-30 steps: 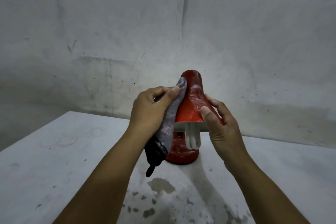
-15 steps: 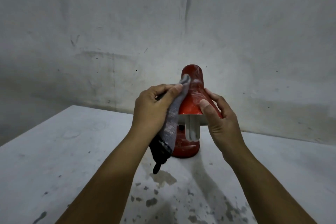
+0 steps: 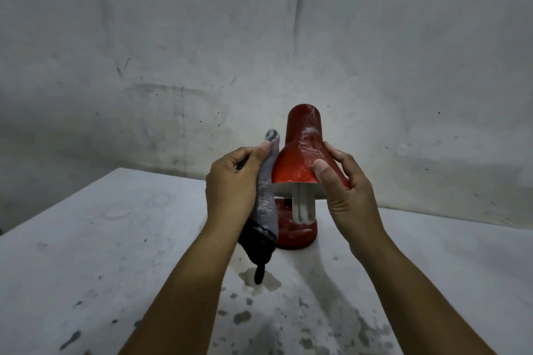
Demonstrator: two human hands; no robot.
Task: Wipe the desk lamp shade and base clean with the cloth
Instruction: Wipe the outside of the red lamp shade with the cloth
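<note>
At the centre of the white bench (image 3: 121, 239) stands the red desk lamp, its round base (image 3: 297, 232) resting on the surface and its bell-shaped shade (image 3: 302, 153) raised above it, mouth facing down toward the viewer. A white coiled bulb (image 3: 303, 207) hangs out of the shade's mouth, in front of the base.

At 9 o'clock from the shade, the left hand (image 3: 230, 184) grips the cloth (image 3: 266, 204), its fingers curled round the fabric and the thumb pressed along it. The cloth is grey over most of its length with a dark lower end that dangles down past the wrist, clear of the bench. Its grey upper tip pokes up above the thumb, just beside the shade's left flank; the cloth's edge lies against the lower left side of the shade.

At 3 o'clock, the right hand (image 3: 346, 184) holds the shade, thumb laid on the front of the flared skirt and fingers wrapped round the far right side, clamped on the rim area.

Toward 6 o'clock from the base, the bench carries a wet patch (image 3: 261, 279) directly under the cloth's hanging end and a scatter of dark spots nearer the viewer. Behind the bench, at 12 o'clock, rises a scuffed grey wall (image 3: 259, 37).
</note>
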